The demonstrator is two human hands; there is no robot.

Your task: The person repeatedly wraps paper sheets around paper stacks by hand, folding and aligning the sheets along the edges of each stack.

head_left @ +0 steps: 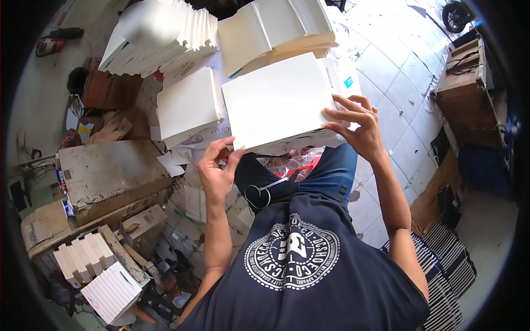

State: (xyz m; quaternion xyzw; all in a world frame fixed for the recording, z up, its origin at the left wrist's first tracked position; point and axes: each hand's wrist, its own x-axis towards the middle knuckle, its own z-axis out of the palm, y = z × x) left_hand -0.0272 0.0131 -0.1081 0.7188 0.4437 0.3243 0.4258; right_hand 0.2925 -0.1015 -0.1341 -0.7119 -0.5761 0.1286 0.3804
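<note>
A stack of white paper sheets lies in front of me, its top sheet blank and its near edge marked with thin dark streaks. My left hand pinches the near left corner between thumb and fingers. At the right edge, my right hand grips the stack with its fingertips, the fingers bent and somewhat apart. Left of the stack, a pile of folded cream sheets rests on a printed paper covering. Beyond it lie more folded cream sheets.
Tall fanned piles of paper stand at the far left. A worn wooden box is on the left, with bundled paper blocks below it. To the right are a tiled floor, a wooden cabinet and dark-and-white striped stacks.
</note>
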